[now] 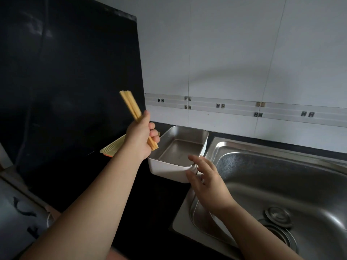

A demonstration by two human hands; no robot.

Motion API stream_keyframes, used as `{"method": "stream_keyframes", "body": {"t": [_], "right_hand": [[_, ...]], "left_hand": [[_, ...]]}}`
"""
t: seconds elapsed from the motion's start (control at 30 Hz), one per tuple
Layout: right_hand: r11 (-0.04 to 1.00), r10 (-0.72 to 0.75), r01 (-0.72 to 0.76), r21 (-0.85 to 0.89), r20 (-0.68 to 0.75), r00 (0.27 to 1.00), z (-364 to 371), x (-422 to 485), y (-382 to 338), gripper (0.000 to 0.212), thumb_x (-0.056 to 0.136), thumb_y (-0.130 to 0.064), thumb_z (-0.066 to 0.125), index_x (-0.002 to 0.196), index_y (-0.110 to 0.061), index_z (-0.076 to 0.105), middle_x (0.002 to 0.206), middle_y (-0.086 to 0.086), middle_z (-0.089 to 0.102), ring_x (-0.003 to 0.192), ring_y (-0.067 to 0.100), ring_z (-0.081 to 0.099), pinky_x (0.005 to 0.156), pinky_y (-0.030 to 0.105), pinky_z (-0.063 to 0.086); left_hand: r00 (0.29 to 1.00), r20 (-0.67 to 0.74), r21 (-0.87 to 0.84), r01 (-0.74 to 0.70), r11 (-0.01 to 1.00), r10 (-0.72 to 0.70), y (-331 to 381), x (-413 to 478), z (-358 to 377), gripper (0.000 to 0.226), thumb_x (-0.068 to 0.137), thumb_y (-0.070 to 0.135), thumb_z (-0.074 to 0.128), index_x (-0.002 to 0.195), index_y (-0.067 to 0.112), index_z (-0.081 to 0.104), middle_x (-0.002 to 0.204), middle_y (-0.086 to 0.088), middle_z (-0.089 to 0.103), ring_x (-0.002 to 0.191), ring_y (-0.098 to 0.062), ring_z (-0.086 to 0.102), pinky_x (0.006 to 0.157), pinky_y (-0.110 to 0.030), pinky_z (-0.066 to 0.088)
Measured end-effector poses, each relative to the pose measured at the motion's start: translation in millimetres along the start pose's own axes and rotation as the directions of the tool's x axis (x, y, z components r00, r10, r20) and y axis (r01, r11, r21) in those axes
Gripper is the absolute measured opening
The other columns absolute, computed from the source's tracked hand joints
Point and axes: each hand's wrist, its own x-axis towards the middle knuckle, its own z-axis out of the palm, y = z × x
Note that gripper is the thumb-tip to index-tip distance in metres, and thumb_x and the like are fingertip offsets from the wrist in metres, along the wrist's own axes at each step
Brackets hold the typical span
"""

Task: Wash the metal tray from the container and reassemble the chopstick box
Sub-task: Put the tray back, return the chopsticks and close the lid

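A white container (pixel 165 169) stands on the dark counter just left of the sink, with the metal tray (pixel 180 147) seated inside it. My left hand (pixel 139 137) is raised above the container's left end, shut on a bundle of yellow wooden chopsticks (pixel 130 107) that slant up to the left. My right hand (pixel 204 179) has its fingers spread at the container's near right corner, touching or almost touching the rim. Behind my left hand lies a yellow ribbed lid (pixel 112 148) with an orange edge, partly hidden.
A stainless steel sink (pixel 281 177) fills the right side, with a drain and a round stopper (pixel 277 214) near the front. A black panel (pixel 71 76) rises at the left. White tiled wall stands behind. A pale surface shows at the lower left.
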Motion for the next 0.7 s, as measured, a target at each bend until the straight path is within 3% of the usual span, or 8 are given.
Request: {"method": "stream_keyframes", "body": {"t": [0.1,0.17,0.23,0.3,0.4,0.53,0.6,0.7], "right_hand": [[1.000,0.008,-0.008,0.001,0.011,1.000,0,-1,0,0.037,0.092,-0.042,0.058,0.116,-0.067,0.047,0.145,-0.007,0.042,0.133,0.023,0.050,0.107,0.044,0.046],[1.000,0.011,-0.011,-0.003,0.014,1.000,1,-1,0,0.036,0.089,-0.047,0.056,0.117,-0.068,0.046,0.146,-0.006,0.042,0.133,0.025,0.050,0.107,0.045,0.046],[1.000,0.011,-0.011,0.000,0.012,1.000,2,0,0,0.037,0.084,-0.056,0.052,0.118,-0.069,0.046,0.147,-0.005,0.041,0.134,0.025,0.049,0.107,0.045,0.046],[1.000,0.005,-0.005,0.000,0.005,1.000,2,1,1,0.038,0.082,-0.059,0.050,0.118,-0.070,0.045,0.148,-0.005,0.041,0.133,0.024,0.050,0.106,0.044,0.047],[1.000,-0.007,0.007,-0.006,-0.005,1.000,2,0,3,0.039,0.087,-0.051,0.053,0.124,-0.062,0.048,0.145,-0.003,0.043,0.129,0.029,0.052,0.104,0.046,0.047],[1.000,0.000,0.000,-0.017,-0.007,1.000,2,0,5,0.040,0.092,-0.040,0.055,0.131,-0.048,0.050,0.143,-0.001,0.044,0.124,0.029,0.055,0.102,0.045,0.048],[1.000,0.001,-0.001,-0.028,-0.003,1.000,1,0,4,0.041,0.092,-0.041,0.055,0.132,-0.048,0.050,0.142,-0.003,0.044,0.121,0.028,0.056,0.100,0.045,0.050],[1.000,-0.010,0.010,-0.029,-0.005,1.000,0,0,3,0.040,0.095,-0.033,0.057,0.133,-0.044,0.052,0.135,-0.008,0.046,0.109,0.019,0.059,0.096,0.040,0.052]], "left_hand": [[0.995,0.070,0.401,-0.088,0.912,0.065,-13,10,19,0.021,0.102,0.034,0.057,0.088,0.019,0.050,0.065,0.002,0.043,0.043,-0.010,0.036,0.039,-0.020,0.032],[0.985,0.120,0.734,-0.172,0.657,0.124,-23,15,28,0.019,0.100,0.033,0.055,0.101,0.014,0.051,0.073,-0.002,0.048,0.050,-0.017,0.044,0.041,-0.024,0.036],[0.982,0.162,0.915,-0.185,0.359,0.093,-32,16,35,0.024,0.099,0.032,0.053,0.110,0.011,0.048,0.083,-0.006,0.054,0.058,-0.023,0.052,0.042,-0.027,0.040],[0.989,0.148,0.974,-0.145,0.175,-0.004,-39,11,40,0.021,0.100,0.027,0.052,0.113,0.011,0.047,0.081,-0.009,0.057,0.058,-0.022,0.055,0.045,-0.026,0.044],[0.991,0.110,0.994,-0.109,0.014,-0.081,-46,6,46,0.026,0.097,0.016,0.048,0.121,0.012,0.051,0.077,-0.010,0.058,0.058,-0.020,0.056,0.058,-0.029,0.052],[0.985,0.117,0.970,-0.140,-0.200,-0.124,-52,5,52,0.037,0.097,0.010,0.050,0.133,0.003,0.058,0.102,-0.016,0.068,0.098,-0.029,0.071,0.080,-0.035,0.056],[0.981,0.130,0.950,-0.164,-0.266,-0.141,-55,8,54,0.031,0.097,0.011,0.052,0.125,0.003,0.063,0.111,-0.017,0.069,0.104,-0.031,0.070,0.082,-0.036,0.056],[0.977,0.145,0.916,-0.191,-0.354,-0.154,-64,17,53,0.027,0.094,0.015,0.055,0.112,-0.001,0.067,0.105,-0.015,0.067,0.096,-0.031,0.069,0.074,-0.035,0.053]]}}
